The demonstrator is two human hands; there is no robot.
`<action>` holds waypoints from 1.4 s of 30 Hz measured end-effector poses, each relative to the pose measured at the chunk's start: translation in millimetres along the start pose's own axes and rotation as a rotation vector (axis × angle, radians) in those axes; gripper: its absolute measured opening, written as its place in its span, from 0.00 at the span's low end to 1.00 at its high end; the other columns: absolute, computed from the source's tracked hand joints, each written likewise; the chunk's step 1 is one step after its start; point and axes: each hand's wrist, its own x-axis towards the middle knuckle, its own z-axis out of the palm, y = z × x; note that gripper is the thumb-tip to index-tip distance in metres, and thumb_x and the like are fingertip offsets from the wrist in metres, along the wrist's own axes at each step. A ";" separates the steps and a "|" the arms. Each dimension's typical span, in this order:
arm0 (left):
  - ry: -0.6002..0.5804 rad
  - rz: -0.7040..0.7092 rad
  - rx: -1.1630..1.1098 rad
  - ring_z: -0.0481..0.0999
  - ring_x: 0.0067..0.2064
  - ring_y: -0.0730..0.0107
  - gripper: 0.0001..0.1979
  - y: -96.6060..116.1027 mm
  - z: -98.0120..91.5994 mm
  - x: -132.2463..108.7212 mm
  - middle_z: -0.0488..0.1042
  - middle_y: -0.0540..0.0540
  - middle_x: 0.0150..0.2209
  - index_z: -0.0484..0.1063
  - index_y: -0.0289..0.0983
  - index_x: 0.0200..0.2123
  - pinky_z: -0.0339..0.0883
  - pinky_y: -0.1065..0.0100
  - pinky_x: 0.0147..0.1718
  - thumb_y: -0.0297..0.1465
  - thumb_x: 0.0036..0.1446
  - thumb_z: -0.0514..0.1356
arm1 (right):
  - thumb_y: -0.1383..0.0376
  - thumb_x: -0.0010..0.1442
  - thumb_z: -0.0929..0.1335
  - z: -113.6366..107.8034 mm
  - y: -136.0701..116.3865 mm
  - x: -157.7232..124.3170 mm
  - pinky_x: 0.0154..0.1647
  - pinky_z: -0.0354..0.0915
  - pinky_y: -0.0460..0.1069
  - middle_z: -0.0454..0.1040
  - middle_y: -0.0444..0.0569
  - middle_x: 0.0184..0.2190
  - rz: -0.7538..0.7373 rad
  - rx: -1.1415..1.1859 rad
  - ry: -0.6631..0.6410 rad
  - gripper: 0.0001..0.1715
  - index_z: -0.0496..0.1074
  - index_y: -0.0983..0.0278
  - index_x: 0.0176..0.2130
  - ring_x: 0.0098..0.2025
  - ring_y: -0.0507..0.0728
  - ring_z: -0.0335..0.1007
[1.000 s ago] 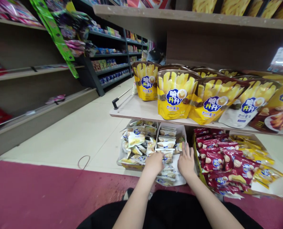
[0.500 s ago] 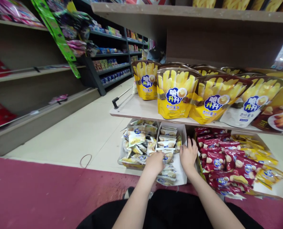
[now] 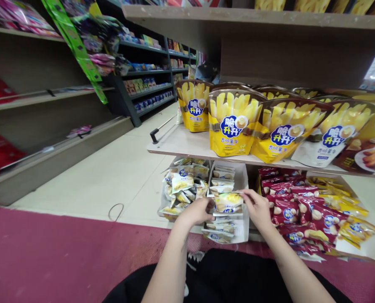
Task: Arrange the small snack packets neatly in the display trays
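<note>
Over the narrow white carton (image 3: 244,227) I hold a small white-and-yellow snack packet (image 3: 228,202) between both hands, its blue logo at the lower edge. My right hand (image 3: 259,210) pinches the packet's upper right corner between thumb and fingers. The curled fingers of my left hand (image 3: 197,212) are closed at its left edge; their exact grip is partly hidden. More small packets (image 3: 222,174) stand in a row inside the carton. Left of it, a second box holds a loose heap of similar white packets (image 3: 182,179).
Red snack packets (image 3: 288,212) and yellow ones (image 3: 341,204) fill boxes on the right. Just above my hands juts a shelf board (image 3: 181,145) carrying large yellow pouches (image 3: 233,126). A thin loop of cord (image 3: 115,211) lies on the floor tiles at left, beside the red mat (image 3: 64,252).
A snack packet has come up out of the row and now lies across both hands. My right hand has left the carton's right wall and taken the packet's corner; my left hand shifted slightly left.
</note>
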 end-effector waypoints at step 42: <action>0.158 -0.253 0.221 0.79 0.35 0.64 0.11 9.5 -23.2 -29.4 0.80 0.43 0.31 0.77 0.36 0.29 0.66 0.70 0.33 0.20 0.51 0.56 | 0.79 0.63 0.56 29.5 0.5 -15.3 0.37 0.70 0.51 0.78 0.64 0.36 0.547 -0.990 -0.616 0.21 0.65 0.70 0.52 0.41 0.62 0.79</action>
